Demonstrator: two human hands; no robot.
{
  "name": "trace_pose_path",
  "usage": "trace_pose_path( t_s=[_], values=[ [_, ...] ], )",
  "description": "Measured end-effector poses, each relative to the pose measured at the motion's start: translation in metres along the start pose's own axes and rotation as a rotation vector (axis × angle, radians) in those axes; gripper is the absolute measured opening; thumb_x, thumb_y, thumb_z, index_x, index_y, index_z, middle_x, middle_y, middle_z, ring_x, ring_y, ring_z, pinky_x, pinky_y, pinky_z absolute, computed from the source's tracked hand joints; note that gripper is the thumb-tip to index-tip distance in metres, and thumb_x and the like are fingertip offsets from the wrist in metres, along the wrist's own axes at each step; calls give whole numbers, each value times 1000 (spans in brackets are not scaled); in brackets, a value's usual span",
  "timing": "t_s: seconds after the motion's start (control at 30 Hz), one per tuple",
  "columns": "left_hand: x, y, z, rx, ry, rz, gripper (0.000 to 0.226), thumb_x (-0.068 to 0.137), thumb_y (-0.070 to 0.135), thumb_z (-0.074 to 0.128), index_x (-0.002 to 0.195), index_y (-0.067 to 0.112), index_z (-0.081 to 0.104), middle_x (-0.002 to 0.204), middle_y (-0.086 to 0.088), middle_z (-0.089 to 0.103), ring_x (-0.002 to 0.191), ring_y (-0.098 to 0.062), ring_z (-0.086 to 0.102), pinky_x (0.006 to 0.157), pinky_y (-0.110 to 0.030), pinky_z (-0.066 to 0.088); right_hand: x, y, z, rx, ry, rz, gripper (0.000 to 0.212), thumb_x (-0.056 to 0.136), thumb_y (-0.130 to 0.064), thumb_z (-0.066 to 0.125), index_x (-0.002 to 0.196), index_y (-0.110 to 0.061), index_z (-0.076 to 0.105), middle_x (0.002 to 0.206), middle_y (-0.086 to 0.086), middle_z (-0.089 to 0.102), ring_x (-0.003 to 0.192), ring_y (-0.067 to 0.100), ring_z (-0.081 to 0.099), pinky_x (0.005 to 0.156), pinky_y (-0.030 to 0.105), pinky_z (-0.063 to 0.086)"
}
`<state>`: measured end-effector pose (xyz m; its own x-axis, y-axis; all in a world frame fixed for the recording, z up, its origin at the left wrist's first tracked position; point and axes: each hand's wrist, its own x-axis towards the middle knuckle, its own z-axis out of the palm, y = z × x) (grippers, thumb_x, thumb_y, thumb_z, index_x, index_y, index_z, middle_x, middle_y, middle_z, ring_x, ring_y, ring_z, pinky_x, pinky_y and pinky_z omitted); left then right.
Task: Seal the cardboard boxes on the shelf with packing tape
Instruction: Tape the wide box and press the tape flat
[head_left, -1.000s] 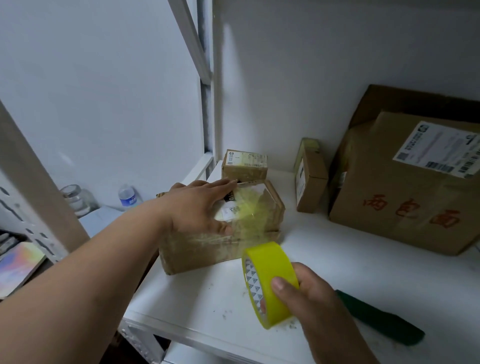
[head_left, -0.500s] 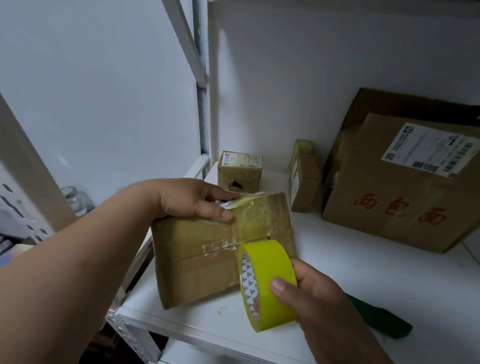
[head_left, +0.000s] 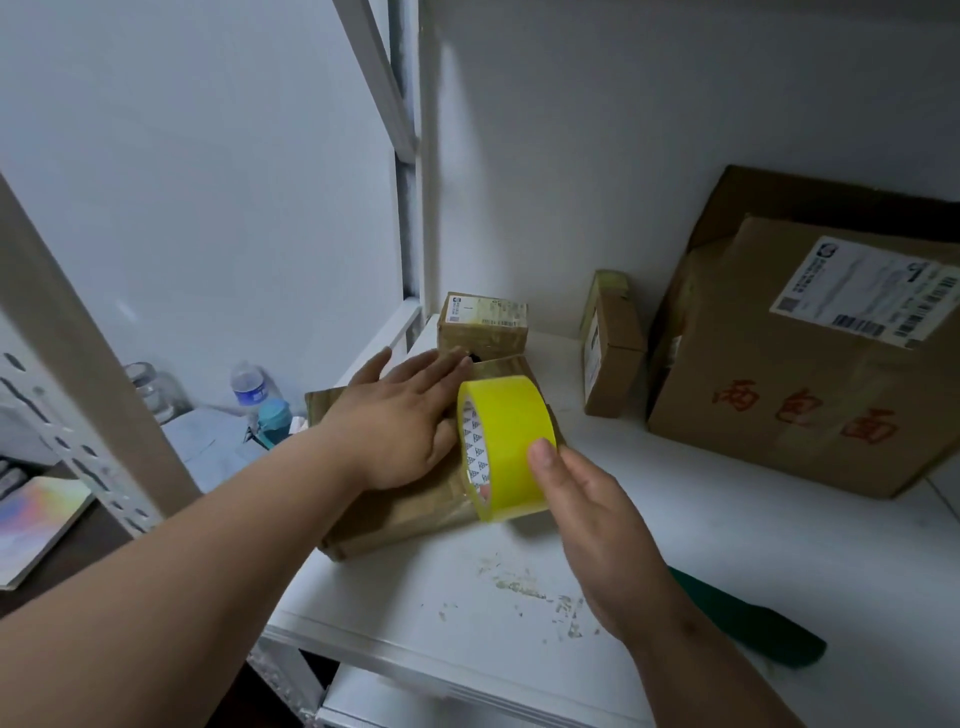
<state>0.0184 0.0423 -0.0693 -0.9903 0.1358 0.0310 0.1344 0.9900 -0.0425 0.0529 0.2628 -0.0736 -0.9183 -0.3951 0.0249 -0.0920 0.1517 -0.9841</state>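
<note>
Lying near the white shelf's (head_left: 415, 644) front-left corner, a tape-wrapped cardboard box (head_left: 405, 514) has bare board to its right. Four boxes stand there in all. Left hand (head_left: 400, 415) presses it, fingers straight together; right hand (head_left: 597, 514) pinches one yellow tape roll (head_left: 506, 441) against it.

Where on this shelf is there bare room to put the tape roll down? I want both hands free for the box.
The widest bare patch of shelf lies between the box being held, the large printed carton and the green object. The front edge is free but littered with scraps. The back left corner is crowded by two small boxes.
</note>
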Motion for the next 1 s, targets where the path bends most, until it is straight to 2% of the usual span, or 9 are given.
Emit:
trace_pose_path(
  t_s=[0.1, 0.17, 0.27, 0.33, 0.47, 0.63, 0.77, 0.87, 1.0],
  values=[
    [12, -6, 3, -44, -46, 20, 65, 99, 55, 18, 156, 36, -7, 164, 15, -4, 151, -11, 8, 121, -38, 9, 5, -7, -3, 100, -21, -2, 33, 83, -45, 60, 106, -25, 71, 105, 0, 74, 101, 19, 69, 96, 39, 51],
    [20, -8, 7, -91, -108, -3, 66, 101, 53, 28, 156, 37, -6, 164, 16, -2, 150, -13, 10, 119, -40, 15, 3, -11, -5, 129, -22, 3, 29, 80, -34, 60, 103, -22, 71, 101, 2, 75, 96, 21, 70, 89, 36, 53],
    [26, -10, 17, -125, -149, -59, 65, 102, 53, 30, 156, 37, -3, 165, 15, 1, 150, -14, 12, 117, -43, 17, -12, -13, -4, 138, -8, 62, 30, 74, -41, 62, 96, -22, 71, 88, 8, 74, 84, 28, 70, 75, 38, 53],
    [28, -13, 19, -124, -149, -53, 65, 101, 53, 30, 156, 38, -1, 164, 16, 1, 150, -15, 13, 116, -44, 18, -25, -6, -6, 63, -1, 117, 40, 69, -50, 63, 94, -20, 69, 83, 11, 73, 79, 31, 70, 76, 45, 53],
    [27, -14, 16, -129, -184, -23, 60, 102, 54, 28, 152, 49, -3, 164, 17, 0, 150, -18, 12, 116, -47, 17, -39, 9, -10, -26, -48, 231, 45, 66, -57, 56, 92, -22, 68, 79, -5, 75, 72, 8, 70, 76, 30, 55],
    [28, -13, 5, -167, -277, -11, 54, 103, 45, 27, 149, 57, 1, 164, 17, -1, 151, -17, 8, 118, -47, 13, -42, 23, -2, -30, -60, 278, 54, 57, -69, 57, 98, -37, 68, 91, 3, 73, 89, 22, 69, 92, 53, 52],
    [32, -13, -2, -229, -358, -24, 65, 85, 51, 16, 149, 57, 6, 164, 17, 1, 151, -16, 8, 118, -47, 10, -44, 31, 0, -7, -55, 272, 53, 52, -70, 53, 97, -45, 66, 92, 2, 73, 91, 22, 69, 93, 50, 52],
    [29, -10, 2, -205, -336, -21, 55, 96, 66, 13, 149, 56, 6, 164, 19, -2, 152, -15, 3, 120, -49, 6, -42, 35, 4, -11, -42, 275, 51, 54, -69, 53, 97, -44, 66, 91, 0, 73, 89, 19, 69, 93, 48, 51],
    [20, 0, 5, -129, -254, -19, 63, 95, 69, 13, 153, 48, 6, 162, 19, -15, 151, -16, -14, 119, -58, -6, -34, 42, 11, 42, 19, 267, 52, 60, -68, 57, 99, -36, 69, 93, 8, 73, 91, 30, 68, 92, 55, 50]
  ],
)
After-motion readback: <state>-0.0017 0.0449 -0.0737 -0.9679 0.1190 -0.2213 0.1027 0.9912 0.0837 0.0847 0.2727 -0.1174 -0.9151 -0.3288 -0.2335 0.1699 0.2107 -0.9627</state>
